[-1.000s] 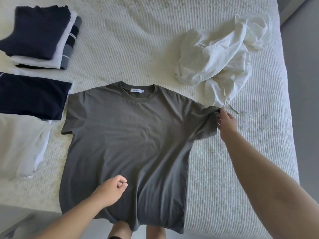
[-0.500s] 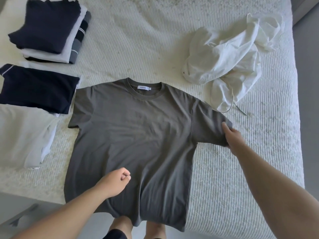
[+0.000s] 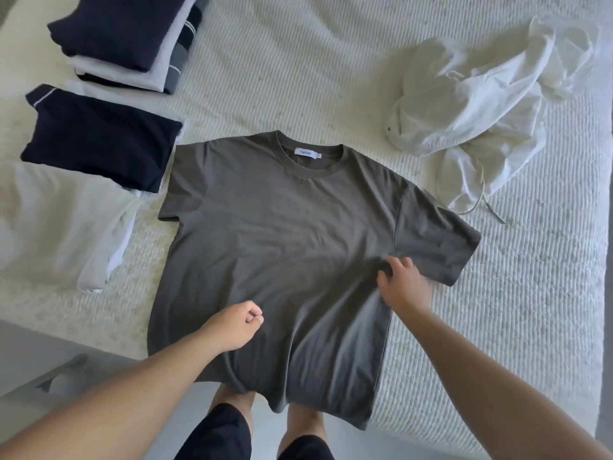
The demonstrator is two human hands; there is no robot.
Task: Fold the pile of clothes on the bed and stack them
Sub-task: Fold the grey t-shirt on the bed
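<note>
A grey T-shirt point(image 3: 282, 234) lies spread flat on the white bed point(image 3: 331, 61), collar away from me and hem hanging over the near edge. My left hand point(image 3: 234, 327) rests as a closed fist on the shirt's lower middle. My right hand point(image 3: 403, 287) sits at the shirt's right side just below the sleeve, fingers curled into the fabric, with wrinkles running toward it. A crumpled white garment point(image 3: 471, 104) with a drawstring lies unfolded at the back right.
Folded clothes line the left side: a stack topped by a navy piece point(image 3: 109, 31), a folded navy piece point(image 3: 99, 137) and a folded pale piece point(image 3: 56, 220). The bed's near edge runs by my legs point(image 3: 232, 423); grey floor shows at the lower left.
My right hand let go of the right sleeve's edge and moved inward to the shirt's side under the sleeve. The sleeve now lies flat. My left fist stayed put.
</note>
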